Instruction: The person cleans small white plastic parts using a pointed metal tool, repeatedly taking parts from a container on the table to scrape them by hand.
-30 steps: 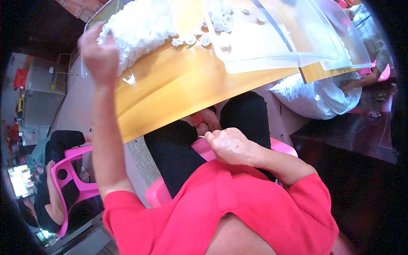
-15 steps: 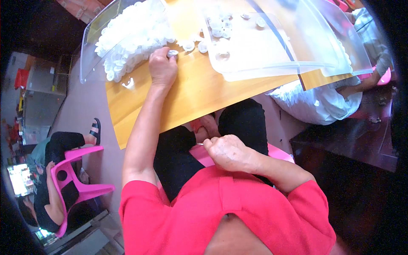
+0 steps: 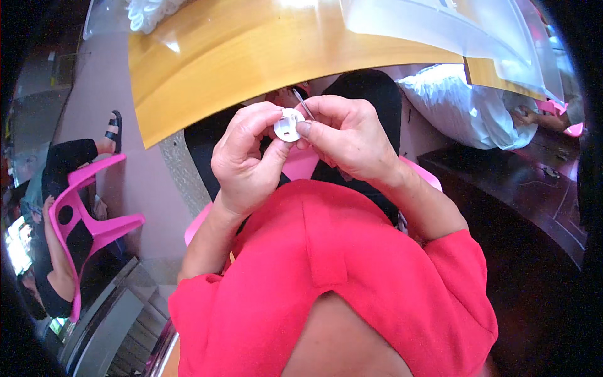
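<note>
My left hand [image 3: 248,154] is closed in a pinch on a small round white plastic piece [image 3: 287,133], which has a slot and recesses in its upper face. Between the fingers of my right hand [image 3: 348,133] sits a slim, pointed metal tool [image 3: 302,103], its tip sticking up past the fingers; its exact kind I cannot make out. The right thumb touches the edge of the white piece. Both hands are together above my lap, just in front of the table's near edge.
A wooden-topped table [image 3: 251,56] spans the front. On it are a clear bin [image 3: 100,17] of white plastic pieces, left, and a clear plastic tray [image 3: 402,28], right. A white sack [image 3: 468,107] lies beyond, near another person's hand [image 3: 524,117]. Someone sits on a pink chair [image 3: 103,229] at left.
My left hand has come back from the pile on the table to my lap, bringing a white piece. My right hand has risen to meet it. The view has tilted down.
</note>
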`<state>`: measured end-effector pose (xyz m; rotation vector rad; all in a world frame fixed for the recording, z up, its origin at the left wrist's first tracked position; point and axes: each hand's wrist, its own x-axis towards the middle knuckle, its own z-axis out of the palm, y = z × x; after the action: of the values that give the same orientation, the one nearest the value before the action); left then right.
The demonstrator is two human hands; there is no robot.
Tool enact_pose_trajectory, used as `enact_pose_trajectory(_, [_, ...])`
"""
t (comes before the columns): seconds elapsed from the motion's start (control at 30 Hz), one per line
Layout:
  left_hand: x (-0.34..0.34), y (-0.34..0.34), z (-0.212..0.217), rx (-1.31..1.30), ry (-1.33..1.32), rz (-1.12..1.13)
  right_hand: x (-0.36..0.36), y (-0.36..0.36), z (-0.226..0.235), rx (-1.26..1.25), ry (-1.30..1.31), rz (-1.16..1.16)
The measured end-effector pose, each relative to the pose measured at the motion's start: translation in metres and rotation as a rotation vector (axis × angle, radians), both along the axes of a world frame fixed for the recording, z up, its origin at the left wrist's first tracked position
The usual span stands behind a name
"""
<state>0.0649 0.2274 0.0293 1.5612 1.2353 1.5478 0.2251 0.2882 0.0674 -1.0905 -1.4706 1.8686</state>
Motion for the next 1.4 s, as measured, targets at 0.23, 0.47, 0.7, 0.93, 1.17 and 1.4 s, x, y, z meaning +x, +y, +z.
enact_pose_trajectory(0.23, [-0.007,-0.028,0.007,-0.416,-0.509,-0.086,-0.005,-0.015,-0.013,0.32,-0.114,0.062])
enact_pose_trajectory(0.47, [-0.022,-0.036,-0.005,-0.499,-0.565,-0.124,-0.01,-0.02,-0.019,0.432,-0.163,0.112])
enact_pose_trajectory(0.7, [-0.035,-0.035,-0.006,-0.394,-0.719,-0.059,-0.012,-0.02,-0.012,0.67,-0.28,0.398])
enact_pose_trajectory(0.93, [-0.043,-0.04,-0.01,-0.4,-0.676,-0.042,-0.021,-0.022,-0.022,0.857,-0.261,0.438])
enact_pose_trajectory(1.17, [-0.038,-0.039,-0.006,-0.428,-0.696,-0.014,-0.022,-0.022,-0.022,0.854,-0.244,0.418])
enact_pose_trajectory(1.4, [-0.036,-0.041,-0.005,-0.439,-0.655,-0.065,-0.019,-0.021,-0.024,0.862,-0.242,0.401])
